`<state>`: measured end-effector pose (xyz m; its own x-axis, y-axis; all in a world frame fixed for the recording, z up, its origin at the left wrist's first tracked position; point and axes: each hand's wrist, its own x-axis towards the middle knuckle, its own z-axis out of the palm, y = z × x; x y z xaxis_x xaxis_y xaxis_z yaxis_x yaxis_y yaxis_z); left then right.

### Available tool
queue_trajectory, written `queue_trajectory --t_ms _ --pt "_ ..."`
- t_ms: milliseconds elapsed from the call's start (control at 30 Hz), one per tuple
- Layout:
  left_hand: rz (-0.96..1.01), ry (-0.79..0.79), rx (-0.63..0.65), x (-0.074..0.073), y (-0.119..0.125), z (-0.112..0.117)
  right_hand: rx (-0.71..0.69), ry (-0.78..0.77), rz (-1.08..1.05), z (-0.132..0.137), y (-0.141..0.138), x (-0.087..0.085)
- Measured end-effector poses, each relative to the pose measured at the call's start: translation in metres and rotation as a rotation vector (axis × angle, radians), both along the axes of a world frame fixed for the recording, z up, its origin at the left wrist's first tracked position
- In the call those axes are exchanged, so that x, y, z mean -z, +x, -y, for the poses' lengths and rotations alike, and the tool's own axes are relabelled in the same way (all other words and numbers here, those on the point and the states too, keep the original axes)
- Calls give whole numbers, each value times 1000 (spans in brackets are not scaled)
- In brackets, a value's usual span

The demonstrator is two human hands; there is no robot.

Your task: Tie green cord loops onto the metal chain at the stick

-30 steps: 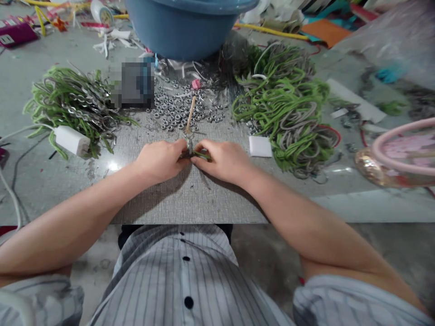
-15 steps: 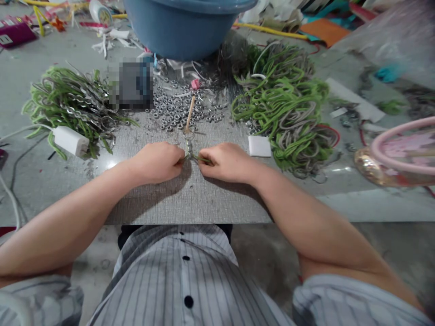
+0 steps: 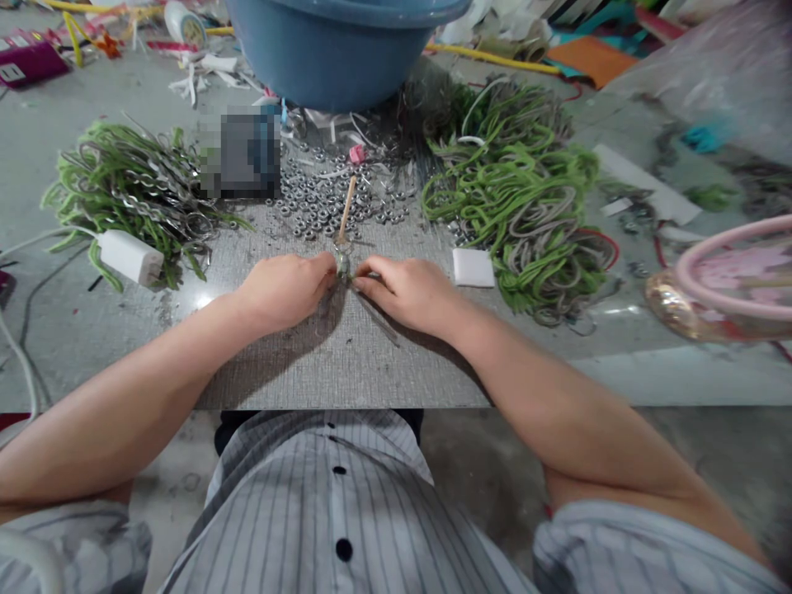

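My left hand (image 3: 288,285) is closed in a pinch at a small cluster of metal nuts (image 3: 342,266) threaded with cord. From the other side, my right hand (image 3: 405,289) pinches at the cord (image 3: 355,282) with thumb and forefinger, close to the lowest nut. A thin grey strand (image 3: 382,324) trails below the right fingers. Just beyond the cluster, a wooden stick (image 3: 347,206) rises from the tabletop, with a wire ring about its foot. The fingertips partly hide the cord, so its exact path is unclear.
Loose metal nuts (image 3: 315,202) lie scattered behind the stick, before a blue basin (image 3: 346,58). Green and grey cords are heaped at right (image 3: 520,198) and, with metal pieces, at left (image 3: 117,177). A white adapter (image 3: 131,257), a white pad (image 3: 473,267) and a pink-handled object (image 3: 730,264) lie around.
Both hands have come closer together at the nuts and slightly upward. The green cord stretched out between them is now gathered at the fingertips, and a grey strand shows beneath the right hand.
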<state>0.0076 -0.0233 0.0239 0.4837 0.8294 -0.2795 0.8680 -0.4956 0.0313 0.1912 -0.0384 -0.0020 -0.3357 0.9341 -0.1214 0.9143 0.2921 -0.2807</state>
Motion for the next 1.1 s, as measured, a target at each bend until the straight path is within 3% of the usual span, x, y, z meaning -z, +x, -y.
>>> queue_trajectory --t_ms 300,667,967,1100 --pt "19 -35 0 0 -3 -4 -65 8 -75 -1 5 4" --pt "89 -11 -48 9 2 0 19 15 37 2 -4 1" --pt "18 -76 118 -1 0 -2 -139 -88 39 -2 0 -7" --pt "24 -98 141 -3 -2 -3 -144 -99 40 -1 0 -8"
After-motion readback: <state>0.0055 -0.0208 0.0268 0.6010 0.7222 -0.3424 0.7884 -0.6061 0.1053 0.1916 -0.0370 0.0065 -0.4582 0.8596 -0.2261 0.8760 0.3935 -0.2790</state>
